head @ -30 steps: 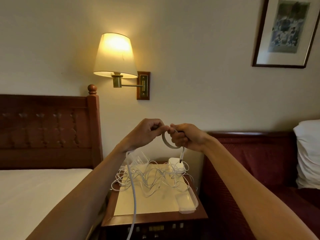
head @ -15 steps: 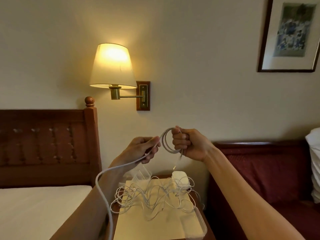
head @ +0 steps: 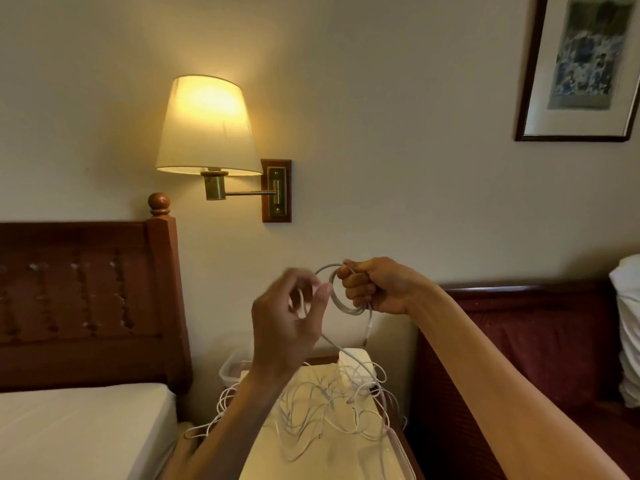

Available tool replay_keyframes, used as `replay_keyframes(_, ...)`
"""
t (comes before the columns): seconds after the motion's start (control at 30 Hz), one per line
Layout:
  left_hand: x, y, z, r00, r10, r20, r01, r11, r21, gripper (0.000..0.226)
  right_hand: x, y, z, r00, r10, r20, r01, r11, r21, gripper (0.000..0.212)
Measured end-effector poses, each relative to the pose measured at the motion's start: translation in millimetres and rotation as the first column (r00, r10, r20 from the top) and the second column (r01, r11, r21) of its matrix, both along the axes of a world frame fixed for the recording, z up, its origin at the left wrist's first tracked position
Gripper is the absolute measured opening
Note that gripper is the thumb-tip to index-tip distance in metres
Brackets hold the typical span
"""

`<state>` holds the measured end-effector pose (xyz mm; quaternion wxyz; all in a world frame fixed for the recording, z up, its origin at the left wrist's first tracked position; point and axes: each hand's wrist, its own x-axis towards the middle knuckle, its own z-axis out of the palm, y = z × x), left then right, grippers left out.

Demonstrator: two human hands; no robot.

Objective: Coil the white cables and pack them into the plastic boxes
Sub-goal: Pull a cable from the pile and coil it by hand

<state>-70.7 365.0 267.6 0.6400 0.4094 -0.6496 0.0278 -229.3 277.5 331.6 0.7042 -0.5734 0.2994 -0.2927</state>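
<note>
Hands at frame centre: right hand (head: 379, 287) clenches a small coil of thin white cable (head: 341, 299); left hand (head: 289, 315), blurred, seems to pinch its tail. Slack could snag the tangled white cables (head: 332, 400) on the lamp-lit nightstand (head: 322, 455) below. Clear plastic box (head: 232, 368) lower centre; bed lower left.

Two bare forearms reach into view from the lower edge, with no sleeve, watch, bracelet or glove on either. The left hand (head: 287, 320) is blurred, so its fingers are hard to make out. The right hand (head: 375, 285) is sharper: no ring shows on its fingers, and its knuckles and short nails are visible.
</note>
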Motion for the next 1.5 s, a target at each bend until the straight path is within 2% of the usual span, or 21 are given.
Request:
replay_keyframes(0.03,3.6,-9.7,-0.2,0.997,0.071,0.009,-0.072,0.997,0.041,0.029,0.5,1.3,-0.6,0.999,0.029,-0.014,-0.029,0.999,-0.014,0.043)
replay_keyframes(0.07,7.0,-21.1,-2.9,0.997,0.067,0.032,-0.07,0.991,0.111,0.039,1.4,2.1,-0.9,0.998,0.058,-0.019,-0.058,0.998,-0.023,0.042)
replay_keyframes(0.1,10.3,-30.8,-6.1,0.999,0.02,0.047,-0.028,0.985,0.172,0.037,2.3,2.7,-1.0,0.997,0.082,-0.013,-0.083,0.996,-0.025,0.042)
replay_keyframes(0.13,13.4,-36.6,-8.2,0.998,-0.045,0.035,0.037,0.979,0.202,0.025,2.9,2.9,-1.5,0.995,0.102,0.004,-0.102,0.995,-0.013,0.042)
replay_keyframes(0.17,16.3,-41.5,-10.3,0.994,-0.108,-0.012,0.109,0.971,0.213,0.014,3.0,3.0,-1.9,0.992,0.119,0.036,-0.12,0.993,0.011,0.041)
replay_keyframes(0.27,25.8,-48.4,-19.6,0.931,-0.286,-0.226,0.341,0.902,0.265,0.028,0.0,2.3,-5.1,0.959,0.207,0.196,-0.232,0.966,0.114,0.038)
replay_keyframes(0.33,30.2,-46.9,-25.6,0.875,-0.37,-0.313,0.46,0.836,0.3,0.033,-1.1,2.8,-8.5,0.916,0.276,0.292,-0.325,0.936,0.135,0.034)
replay_keyframes(0.47,41.5,-52.4,-51.9,0.841,-0.389,-0.375,0.525,0.754,0.395,0.034,0.1,3.6,-14.4,0.866,0.255,0.431,-0.34,0.931,0.131,0.022)
replay_keyframes(0.57,52.5,-53.9,-87.9,0.909,-0.335,-0.249,0.417,0.758,0.501,0.032,-5.8,2.3,-13.1,0.845,0.182,0.503,-0.271,0.956,0.11,0.022)
replay_keyframes(0.63,60.1,-54.2,-108.9,0.977,-0.21,-0.036,0.201,0.849,0.49,0.036,-10.4,0.6,-11.5,0.875,0.108,0.472,-0.177,0.979,0.104,0.024)
replay_keyframes(0.7,64.0,-53.3,-111.4,0.991,-0.1,0.083,0.048,0.875,0.482,0.033,-11.6,1.2,-11.7,0.902,0.057,0.428,-0.1,0.992,0.078,0.023)
replay_keyframes(0.87,61.1,-42.4,-84.4,0.982,0.013,0.186,-0.123,0.795,0.594,0.041,-0.8,11.2,-10.6,0.929,0.03,0.37,-0.037,0.999,0.014,0.024)
replay_keyframes(0.93,50.8,-27.6,-70.4,0.895,-0.034,0.444,-0.258,0.774,0.578,0.037,6.9,13.5,-13.9,0.953,0.003,0.303,0.025,0.996,-0.086,0.028)
replay_keyframes(1.0,33.3,-7.3,-46.1,0.722,-0.095,0.686,-0.335,0.819,0.466,0.033,17.2,16.3,-21.9,0.979,-0.093,0.181,0.148,0.934,-0.324,0.03)
replay_keyframes(1.07,19.8,9.4,-14.4,0.619,-0.029,0.785,-0.374,0.868,0.327,0.032,27.1,20.0,-33.4,0.977,-0.192,0.094,0.213,0.824,-0.525,0.03)
replay_keyframes(1.13,18.3,15.1,6.0,0.574,0.116,0.81,-0.394,0.907,0.149,0.035,32.9,24.2,-44.3,0.972,-0.236,0.013,0.189,0.74,-0.645,0.032)
replay_keyframes(1.2,27.0,12.0,14.4,0.577,0.2,0.792,-0.37,0.928,0.035,0.041,33.4,25.7,-52.5,0.972,-0.232,-0.048,0.134,0.705,-0.697,0.036)
replay_keyframes(1.3,42.4,-3.1,16.3,0.602,0.222,0.767,-0.295,0.954,-0.045,0.048,28.5,25.3,-56.2,0.977,-0.179,-0.112,0.051,0.717,-0.695,0.041)
replay_keyframes(1.37,51.3,-18.0,18.7,0.613,0.209,0.762,-0.238,0.968,-0.074,0.053,25.4,25.4,-54.6,0.985,-0.109,-0.137,-0.006,0.762,-0.648,0.041)
replay_keyframes(1.43,61.0,-32.0,20.2,0.699,0.152,0.699,-0.192,0.981,-0.021,0.058,22.2,25.3,-51.3,0.992,-0.019,-0.128,-0.058,0.819,-0.57,0.041)
replay_keyframes(1.5,67.4,-42.1,18.2,0.841,-0.016,0.54,-0.048,0.993,0.104,0.056,17.6,24.8,-46.8,0.995,0.081,-0.052,-0.096,0.886,-0.453,0.038)
